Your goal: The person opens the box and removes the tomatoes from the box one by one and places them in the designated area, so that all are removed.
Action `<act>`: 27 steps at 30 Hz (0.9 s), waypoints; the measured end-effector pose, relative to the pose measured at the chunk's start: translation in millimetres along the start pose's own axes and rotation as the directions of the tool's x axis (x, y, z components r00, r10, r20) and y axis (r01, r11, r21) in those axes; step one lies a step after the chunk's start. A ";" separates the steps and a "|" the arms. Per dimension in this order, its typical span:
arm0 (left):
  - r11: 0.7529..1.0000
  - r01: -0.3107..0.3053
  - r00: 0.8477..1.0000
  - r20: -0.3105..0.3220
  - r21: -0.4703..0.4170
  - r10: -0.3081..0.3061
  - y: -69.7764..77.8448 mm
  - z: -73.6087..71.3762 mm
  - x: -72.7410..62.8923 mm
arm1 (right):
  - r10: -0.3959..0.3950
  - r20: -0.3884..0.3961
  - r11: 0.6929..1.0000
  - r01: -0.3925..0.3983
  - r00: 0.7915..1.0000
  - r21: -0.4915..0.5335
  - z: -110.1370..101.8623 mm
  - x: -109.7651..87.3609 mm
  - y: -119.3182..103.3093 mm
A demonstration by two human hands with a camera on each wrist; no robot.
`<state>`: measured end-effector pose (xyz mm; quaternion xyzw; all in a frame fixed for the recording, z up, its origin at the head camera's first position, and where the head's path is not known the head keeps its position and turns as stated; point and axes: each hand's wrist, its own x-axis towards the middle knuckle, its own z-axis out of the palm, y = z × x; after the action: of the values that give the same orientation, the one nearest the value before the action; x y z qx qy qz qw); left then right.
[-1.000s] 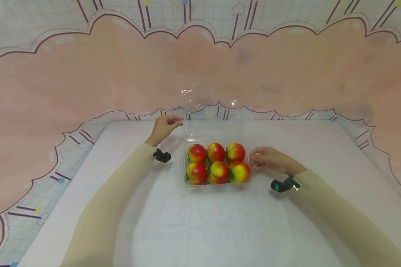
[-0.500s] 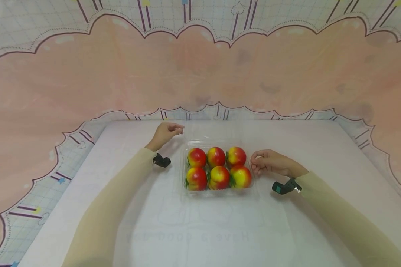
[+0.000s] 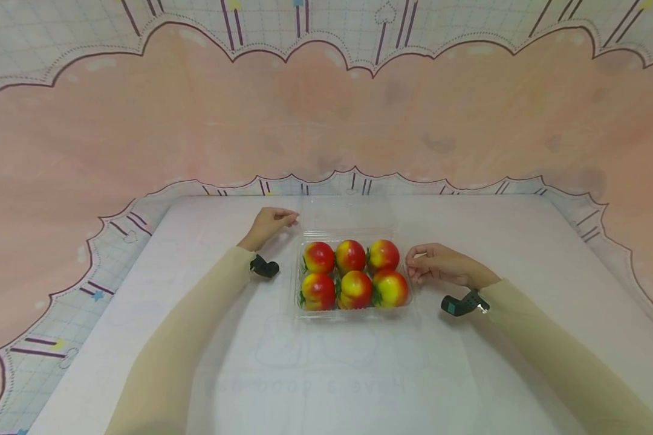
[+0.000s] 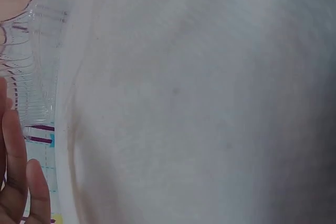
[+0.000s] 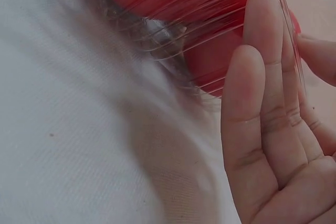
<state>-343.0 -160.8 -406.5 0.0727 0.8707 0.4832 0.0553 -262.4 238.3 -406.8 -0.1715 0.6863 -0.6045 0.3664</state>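
A clear plastic clamshell fruit box (image 3: pixel 354 315) sits open on the table in the head view. Several round red-and-yellow fruits (image 3: pixel 355 290) with green leaves fill it in two rows. Its transparent lid (image 3: pixel 348 212) leans back behind the fruit. At the lid's left edge, my left hand (image 3: pixel 269 225) pinches with thumb and fingers; its thumb is out of sight in the left wrist view. My right hand (image 3: pixel 441 264) grips the box's right rim, thumb inside and fingers along the ribbed outer wall, as the right wrist view shows. Red fruit (image 5: pixel 215 56) shows through that wall.
A white cloth with faint mirrored lettering covers the table (image 3: pixel 305 393). Behind it hangs a peach-coloured patterned curtain (image 3: pixel 223 133), which also runs along both sides. Black wrist cameras (image 3: pixel 264 266) are strapped to both forearms.
The lid has tipped further back and lower, and my left hand has come down with it. The box has slid slightly towards me, my right hand moving along with it.
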 end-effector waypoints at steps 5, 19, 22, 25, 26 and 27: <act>0.999 -0.021 1.000 -0.006 -0.037 0.021 -1.3 0.6 -1.9 | 0.010 -0.015 1.000 -0.010 1.000 -0.015 0.8 2.0 -2.2; 0.997 -0.001 0.999 0.035 -0.071 0.004 -5.9 0.7 -1.1 | 0.021 -0.036 1.000 -0.021 0.999 -0.014 3.1 10.3 -3.6; 0.997 0.008 0.997 0.074 -0.071 -0.002 -8.8 -0.4 -2.4 | 0.026 -0.042 1.000 -0.027 0.999 -0.007 2.4 10.5 -3.3; 0.998 0.005 0.994 0.109 -0.070 0.003 -10.7 -2.8 -5.1 | 0.033 -0.052 0.999 -0.034 0.998 -0.012 2.1 9.3 -4.3; 0.997 0.002 0.993 0.122 -0.076 0.007 -11.1 -3.9 -6.2 | 0.037 -0.057 0.999 -0.038 0.998 -0.019 2.0 8.6 -4.9; 0.997 0.001 0.991 0.135 -0.080 0.010 -11.1 -5.2 -7.6 | 0.042 -0.062 0.999 -0.043 0.997 -0.026 2.0 7.8 -5.6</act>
<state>-337.2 -172.3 -413.1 0.1049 0.8449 0.5116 0.1158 -267.4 230.4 -403.8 -0.1432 0.7087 -0.5922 0.3557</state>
